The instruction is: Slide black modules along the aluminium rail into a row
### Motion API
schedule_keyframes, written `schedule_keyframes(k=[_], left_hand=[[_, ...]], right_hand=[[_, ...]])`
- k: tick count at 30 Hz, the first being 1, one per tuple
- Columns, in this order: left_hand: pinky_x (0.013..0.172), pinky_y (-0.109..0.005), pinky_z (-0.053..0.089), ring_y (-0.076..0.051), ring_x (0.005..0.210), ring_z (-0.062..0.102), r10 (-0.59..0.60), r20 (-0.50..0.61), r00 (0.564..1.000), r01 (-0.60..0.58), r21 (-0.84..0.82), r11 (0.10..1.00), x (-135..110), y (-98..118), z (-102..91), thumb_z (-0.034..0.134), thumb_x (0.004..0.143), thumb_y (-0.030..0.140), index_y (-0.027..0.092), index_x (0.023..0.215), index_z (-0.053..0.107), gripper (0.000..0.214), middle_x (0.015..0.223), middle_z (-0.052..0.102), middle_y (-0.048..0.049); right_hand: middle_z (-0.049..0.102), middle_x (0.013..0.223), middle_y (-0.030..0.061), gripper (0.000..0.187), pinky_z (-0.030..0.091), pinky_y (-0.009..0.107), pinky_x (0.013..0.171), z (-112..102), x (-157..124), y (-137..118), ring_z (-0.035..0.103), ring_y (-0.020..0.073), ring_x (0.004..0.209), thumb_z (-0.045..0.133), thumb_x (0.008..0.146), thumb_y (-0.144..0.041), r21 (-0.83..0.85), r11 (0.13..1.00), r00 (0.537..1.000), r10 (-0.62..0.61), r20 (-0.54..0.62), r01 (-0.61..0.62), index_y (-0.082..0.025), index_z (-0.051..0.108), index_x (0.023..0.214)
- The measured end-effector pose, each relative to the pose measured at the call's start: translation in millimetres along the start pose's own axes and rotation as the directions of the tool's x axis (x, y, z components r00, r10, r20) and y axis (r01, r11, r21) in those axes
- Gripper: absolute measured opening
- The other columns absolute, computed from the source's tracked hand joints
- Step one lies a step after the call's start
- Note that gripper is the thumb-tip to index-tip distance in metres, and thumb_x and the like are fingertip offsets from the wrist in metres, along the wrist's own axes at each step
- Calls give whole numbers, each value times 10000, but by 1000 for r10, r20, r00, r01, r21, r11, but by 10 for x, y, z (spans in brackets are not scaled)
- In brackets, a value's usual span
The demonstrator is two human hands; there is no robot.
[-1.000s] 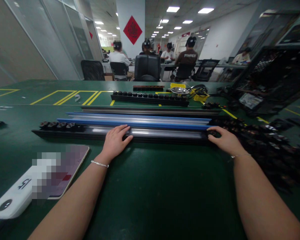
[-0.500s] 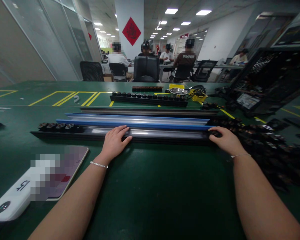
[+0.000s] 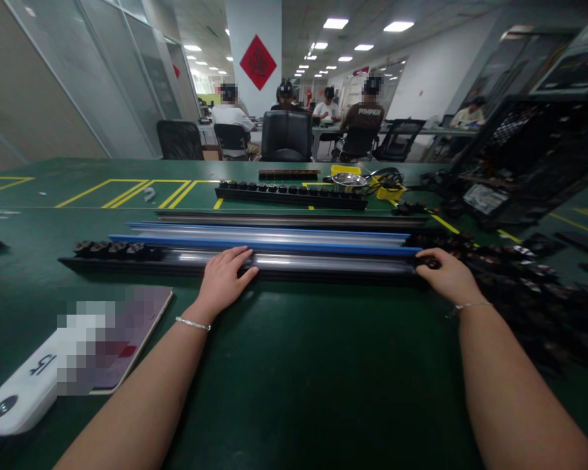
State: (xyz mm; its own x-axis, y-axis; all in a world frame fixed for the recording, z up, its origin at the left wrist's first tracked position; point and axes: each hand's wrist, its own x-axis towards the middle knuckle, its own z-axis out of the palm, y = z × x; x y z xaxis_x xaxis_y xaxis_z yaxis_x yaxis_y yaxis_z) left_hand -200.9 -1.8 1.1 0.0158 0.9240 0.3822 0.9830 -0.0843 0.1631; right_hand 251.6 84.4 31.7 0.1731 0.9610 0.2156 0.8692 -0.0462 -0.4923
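A long dark metal rail [image 3: 323, 264] lies across the green table [image 3: 298, 365] in front of me, with several small black parts [image 3: 112, 249] seated at its left end. My left hand [image 3: 224, 279] lies flat on the rail's middle, fingers stretched out. At the rail's right end my right hand [image 3: 448, 275] has its fingers curled round a small black part [image 3: 430, 263]. Behind the rail lie two blue-edged silver rails [image 3: 269, 235].
A heap of small black parts [image 3: 529, 281] covers the table to the right. A white device and a tablet [image 3: 78, 346] lie at the near left. Farther back are another loaded rail [image 3: 289, 194], a metal bowl [image 3: 349, 178] and a black crate [image 3: 534, 150]. Several people sit at desks beyond.
My right hand has shifted slightly to the right along the rail's end and its fingers have closed more on the black part. My left hand has stayed where it was.
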Motion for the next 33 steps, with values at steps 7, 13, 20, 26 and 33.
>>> schedule_keyframes(k=[7, 13, 20, 26, 33], left_hand=[[1031, -442, 362, -242, 1247, 467, 4, 0, 1000, -4, 4, 1000, 0, -4, -4, 391, 891, 519, 269, 1290, 522, 489, 1359, 534, -46], [1026, -438, 370, -244, 1246, 469, 6, -2, 1000, -6, 1, 1000, 0, 5, -13, 388, 892, 513, 257, 1286, 530, 490, 1354, 538, -48], [1029, -437, 358, -243, 1249, 465, 1, 8, 1000, -1, -9, 1000, 1, -1, -9, 396, 890, 510, 280, 1292, 522, 480, 1361, 532, -48], [1038, -444, 341, -238, 1249, 464, 19, -2, 1000, -19, 5, 1000, -15, 32, -33, 387, 904, 467, 320, 1273, 537, 425, 1351, 542, -26], [1022, -413, 378, -206, 1171, 521, 202, -9, 979, -202, -43, 978, 0, 134, -76, 340, 929, 306, 288, 1209, 599, 382, 1257, 607, -27]], right_hand=[[617, 846, 40, 350, 412, 296, 712, 3, 0, 58, 534, 181, 727, 545, 621, -301, -4, 999, 999, 34, -42, -35, -211, 644, 944], [631, 841, 47, 379, 429, 318, 724, -18, 22, 157, 547, 200, 724, 554, 600, -297, -4, 992, 984, 124, -126, -125, -217, 654, 957], [633, 1021, 113, 407, 432, 385, 814, -97, 39, 371, 562, 269, 896, 530, 661, -317, -35, 983, 953, 165, -256, -180, -201, 647, 1034], [627, 1110, 148, 447, 429, 391, 850, -82, 23, 427, 566, 287, 986, 482, 720, -271, -139, 987, 957, 39, -286, -82, -176, 623, 1133], [602, 1192, 177, 477, 420, 401, 844, -16, 64, 492, 551, 295, 1055, 485, 788, -318, -234, 971, 962, -22, -271, -43, -162, 575, 1230]])
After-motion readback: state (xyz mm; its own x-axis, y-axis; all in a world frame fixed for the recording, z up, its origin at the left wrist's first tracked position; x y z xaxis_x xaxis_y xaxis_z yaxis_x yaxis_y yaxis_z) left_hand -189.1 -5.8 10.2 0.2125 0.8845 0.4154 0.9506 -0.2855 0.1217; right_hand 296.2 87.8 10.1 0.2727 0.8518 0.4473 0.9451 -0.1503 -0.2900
